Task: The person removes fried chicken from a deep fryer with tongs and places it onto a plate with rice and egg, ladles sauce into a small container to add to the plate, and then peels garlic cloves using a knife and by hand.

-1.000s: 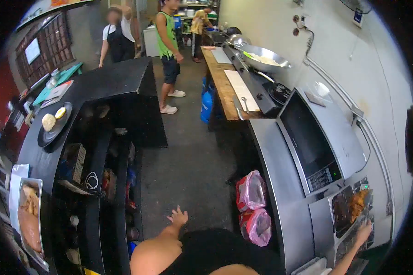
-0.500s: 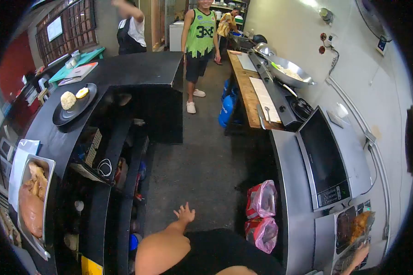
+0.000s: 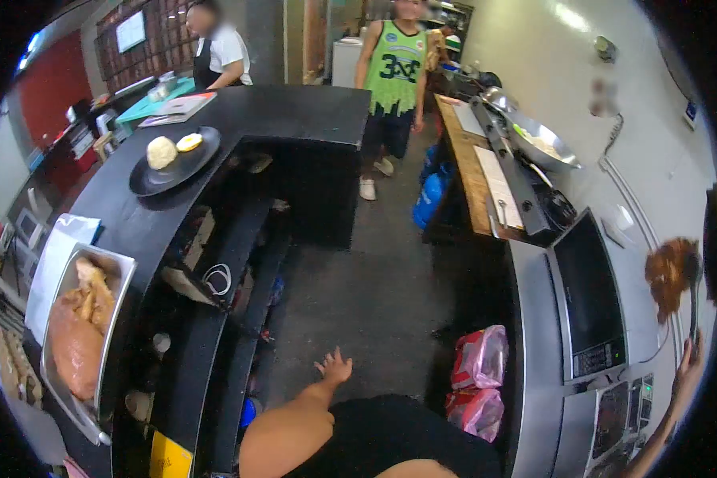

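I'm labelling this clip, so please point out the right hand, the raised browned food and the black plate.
Right hand [image 3: 689, 360]: head view, middle of the hand.
Browned food [image 3: 671, 275]: head view, middle of its surface.
Black plate [image 3: 185, 169]: head view, bare surface below the egg [image 3: 190, 143].

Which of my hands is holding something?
Your right hand: it grips a utensil carrying browned food, while your left hand is open and empty.
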### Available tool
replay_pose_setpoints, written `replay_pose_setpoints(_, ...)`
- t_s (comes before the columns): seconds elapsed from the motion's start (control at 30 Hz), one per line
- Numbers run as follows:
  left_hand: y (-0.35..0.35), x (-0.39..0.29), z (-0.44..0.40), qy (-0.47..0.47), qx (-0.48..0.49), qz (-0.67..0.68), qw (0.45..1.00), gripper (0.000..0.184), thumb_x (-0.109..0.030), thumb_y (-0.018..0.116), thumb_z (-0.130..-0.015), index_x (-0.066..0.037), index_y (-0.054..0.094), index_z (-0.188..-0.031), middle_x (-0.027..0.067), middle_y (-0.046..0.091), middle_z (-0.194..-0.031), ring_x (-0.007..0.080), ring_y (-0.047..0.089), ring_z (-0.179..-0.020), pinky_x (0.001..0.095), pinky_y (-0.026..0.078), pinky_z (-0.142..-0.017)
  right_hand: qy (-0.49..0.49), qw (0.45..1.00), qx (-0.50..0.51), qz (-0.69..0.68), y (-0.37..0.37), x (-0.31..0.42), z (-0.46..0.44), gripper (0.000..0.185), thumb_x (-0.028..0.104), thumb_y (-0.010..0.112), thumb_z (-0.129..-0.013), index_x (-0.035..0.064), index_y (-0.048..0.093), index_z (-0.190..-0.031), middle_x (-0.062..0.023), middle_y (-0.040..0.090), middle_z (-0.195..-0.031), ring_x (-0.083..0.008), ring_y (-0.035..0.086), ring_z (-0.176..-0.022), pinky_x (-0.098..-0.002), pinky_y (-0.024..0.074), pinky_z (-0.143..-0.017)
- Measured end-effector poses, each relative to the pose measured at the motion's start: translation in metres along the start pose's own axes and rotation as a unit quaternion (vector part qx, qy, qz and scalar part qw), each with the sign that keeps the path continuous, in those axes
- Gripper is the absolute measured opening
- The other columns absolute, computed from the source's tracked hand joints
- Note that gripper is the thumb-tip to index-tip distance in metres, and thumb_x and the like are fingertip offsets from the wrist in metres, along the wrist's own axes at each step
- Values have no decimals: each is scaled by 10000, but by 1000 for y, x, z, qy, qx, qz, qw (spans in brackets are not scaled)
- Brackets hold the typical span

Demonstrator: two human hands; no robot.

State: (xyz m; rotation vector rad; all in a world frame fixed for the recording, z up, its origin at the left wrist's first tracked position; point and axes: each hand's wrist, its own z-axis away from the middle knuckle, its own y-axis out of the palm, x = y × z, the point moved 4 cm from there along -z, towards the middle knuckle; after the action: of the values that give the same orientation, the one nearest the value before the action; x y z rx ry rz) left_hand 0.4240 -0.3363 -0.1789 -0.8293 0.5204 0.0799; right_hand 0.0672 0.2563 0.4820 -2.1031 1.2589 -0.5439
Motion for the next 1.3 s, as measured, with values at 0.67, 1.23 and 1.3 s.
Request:
replay_pose_setpoints(0.67,-6,291,198,-468,-251,212,820,700,-502,426,-851,-151,248,-1429,167,448,-1330,347,379,-1265,617,39,-1058,-394,749,38,-532,142,707,-101,313,96,622,-819,-60,584,-1089,-179,646,-980,-220,623,-882,-305,459,-813)
replay_pose_setpoints(1.23,125,280,206,-689,-279,347,571,639,-555,420,-856,-154,359,-1349,155,495,-1295,330,499,-1164,614,182,-1022,-543,655,-39,-524,130,941,-34,301,148,628,-771,47,589,-1052,-165,611,-1039,-352,588,-955,-435,475,-816)
replay_pose_setpoints(1.3,104,286,193,-672,-292,350,584,634,-561,419,-856,-155,372,-1340,153,500,-1291,328,513,-1152,614,199,-1018,-553,675,-20,-488,124,945,-21,283,147,627,-769,43,580,-1028,-167,608,-1017,-354,599,-921,-436,487,-792)
